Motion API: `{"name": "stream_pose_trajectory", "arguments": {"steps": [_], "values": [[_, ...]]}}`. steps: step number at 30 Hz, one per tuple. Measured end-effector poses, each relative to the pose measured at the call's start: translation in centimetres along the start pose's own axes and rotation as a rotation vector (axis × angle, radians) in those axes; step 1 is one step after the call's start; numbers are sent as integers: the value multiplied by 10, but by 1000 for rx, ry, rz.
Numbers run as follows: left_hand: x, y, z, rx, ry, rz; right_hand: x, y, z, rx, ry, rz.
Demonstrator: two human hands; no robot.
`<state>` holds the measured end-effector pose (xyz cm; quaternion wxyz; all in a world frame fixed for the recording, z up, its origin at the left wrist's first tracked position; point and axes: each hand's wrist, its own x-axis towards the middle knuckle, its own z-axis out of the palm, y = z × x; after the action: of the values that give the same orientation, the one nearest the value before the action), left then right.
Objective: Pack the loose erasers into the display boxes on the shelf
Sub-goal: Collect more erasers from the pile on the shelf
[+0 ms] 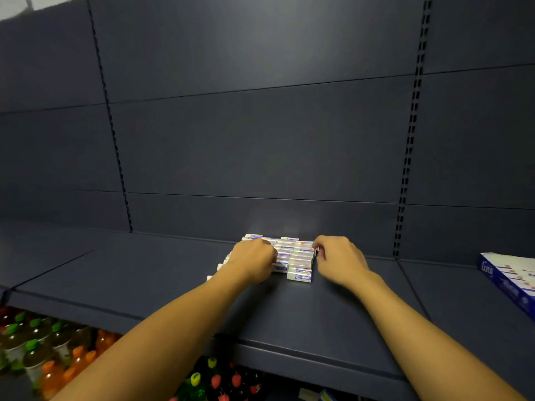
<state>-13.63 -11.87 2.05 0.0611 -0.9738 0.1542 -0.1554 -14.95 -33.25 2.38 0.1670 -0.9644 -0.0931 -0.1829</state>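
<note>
Gripping the erasers (pixel 295 257) stacked on the shelf (pixel 144 273): left hand (pixel 254 260) and right hand (pixel 338 256), fingers curled.

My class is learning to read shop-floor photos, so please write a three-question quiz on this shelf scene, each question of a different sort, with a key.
1. True or false: the stacked erasers sit between the left hand and right hand.
2. Where is the blue-and-white display box? A) far right of the shelf B) far left C) below the shelf
3. Fill in: the bottles with coloured caps stand ____ the shelf.

Key: 1 true; 2 A; 3 below
</note>
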Motion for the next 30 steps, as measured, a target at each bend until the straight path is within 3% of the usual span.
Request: {"name": "stream_pose_trajectory", "arguments": {"steps": [9,17,25,30], "values": [[21,-1,31,52,159,95,8,-13,33,222,182,-54],[21,-13,53,-94,296,212,2,-1,42,274,280,16],[20,-10,50,-214,199,171,-7,7,46,158,198,-53],[18,-17,44,-384,256,90,-6,9,49,154,158,-113]]}}
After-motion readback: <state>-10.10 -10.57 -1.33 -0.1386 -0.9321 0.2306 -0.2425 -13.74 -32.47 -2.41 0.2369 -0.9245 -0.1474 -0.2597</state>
